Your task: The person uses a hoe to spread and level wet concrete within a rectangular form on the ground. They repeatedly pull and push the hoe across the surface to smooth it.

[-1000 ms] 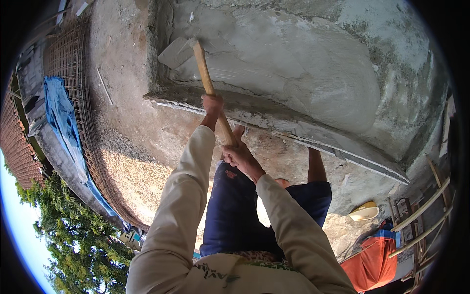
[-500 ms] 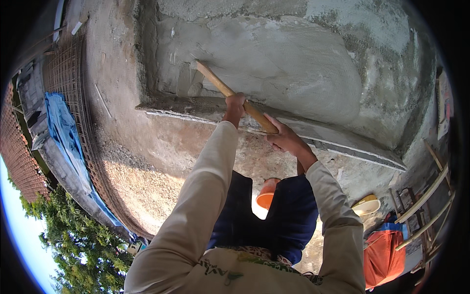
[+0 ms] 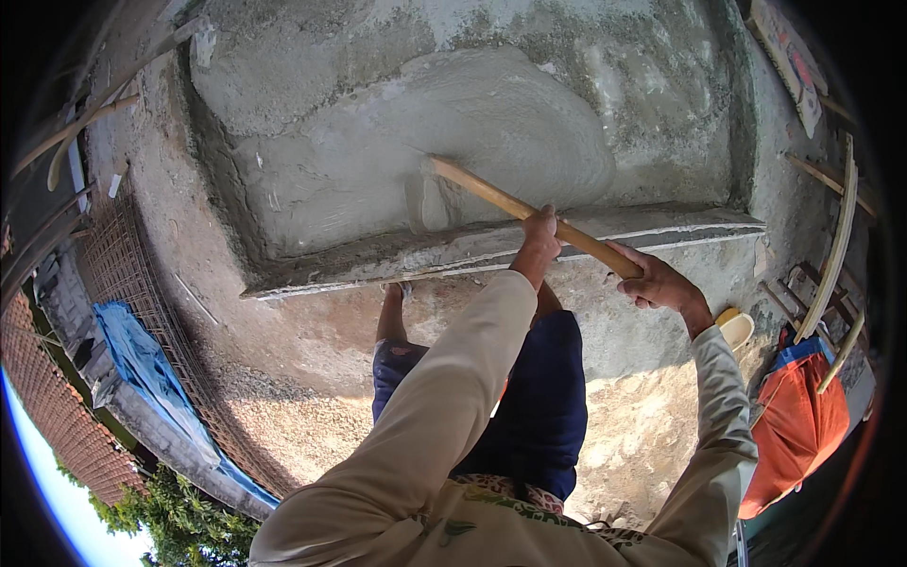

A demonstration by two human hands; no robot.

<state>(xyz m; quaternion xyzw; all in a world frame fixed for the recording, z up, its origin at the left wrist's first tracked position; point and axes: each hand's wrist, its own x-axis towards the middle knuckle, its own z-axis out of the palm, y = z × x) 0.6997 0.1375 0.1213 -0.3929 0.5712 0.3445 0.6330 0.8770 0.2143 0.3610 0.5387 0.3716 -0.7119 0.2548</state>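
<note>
A long wooden handle [image 3: 491, 197] of a hoe slants from the upper left down to the right. Its blade [image 3: 423, 200] is buried in a mound of wet grey mortar [image 3: 425, 151] inside a shallow walled mixing bed [image 3: 491, 248]. My left hand [image 3: 540, 236] grips the handle near its middle. My right hand [image 3: 657, 282] grips the handle's lower end. Both forearms wear beige sleeves. My legs in dark blue shorts stand just in front of the bed's low front wall.
Sandy, gravelly ground [image 3: 312, 416] lies in front of the bed. A steel mesh sheet [image 3: 123, 283] and a blue tarp [image 3: 142, 364] lie to the left. An orange cloth [image 3: 794, 425], a pale bowl [image 3: 735, 329] and wooden sticks [image 3: 836, 255] are to the right.
The hoe has swung from the bed's left side to its middle, blade now sunk in the mortar. Both hands moved right along with the handle, and the view shifted.
</note>
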